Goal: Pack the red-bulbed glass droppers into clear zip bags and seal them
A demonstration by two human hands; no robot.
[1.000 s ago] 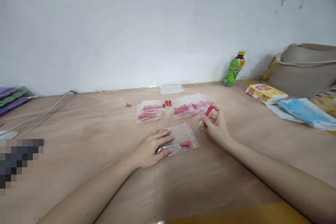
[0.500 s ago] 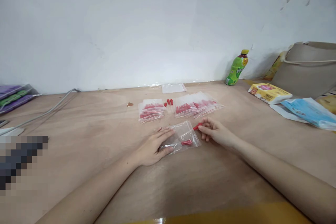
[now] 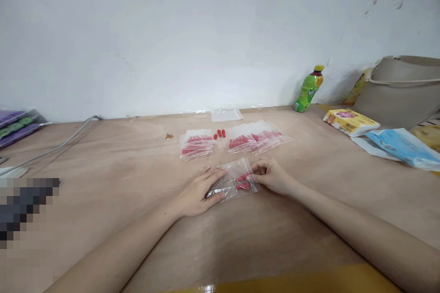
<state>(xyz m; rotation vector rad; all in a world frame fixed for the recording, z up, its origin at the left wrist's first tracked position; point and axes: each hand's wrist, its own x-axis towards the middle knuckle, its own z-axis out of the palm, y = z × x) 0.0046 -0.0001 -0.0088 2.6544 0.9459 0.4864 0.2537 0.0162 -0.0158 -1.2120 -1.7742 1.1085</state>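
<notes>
My left hand point(image 3: 202, 192) lies flat with fingers spread, pressing the left part of a clear zip bag point(image 3: 229, 171) onto the table. Inside the bag are two droppers with red bulbs; one red-bulbed dropper point(image 3: 243, 186) rests near the mouth. Just above it is the second dropper point(image 3: 242, 177), its bulb reaching the fingertips of my right hand point(image 3: 270, 176). Those fingers are pinched at the bag's open right end. Behind the bag, loose red-bulbed droppers point(image 3: 221, 133) lie between a left stack of filled bags point(image 3: 197, 144) and a right stack point(image 3: 254, 137).
A flat bag point(image 3: 226, 115) lies by the wall. To the right stand a green drink bottle point(image 3: 309, 89), a yellow box point(image 3: 350, 121), a blue packet point(image 3: 405, 146) and a beige bag point(image 3: 400, 89). A grey cable point(image 3: 68, 139) and a purple-green package point(image 3: 20, 126) are at the left.
My right hand has moved left to the bag's mouth, and the dropper it held outside is now inside the bag beside the first. My left hand has stayed in place.
</notes>
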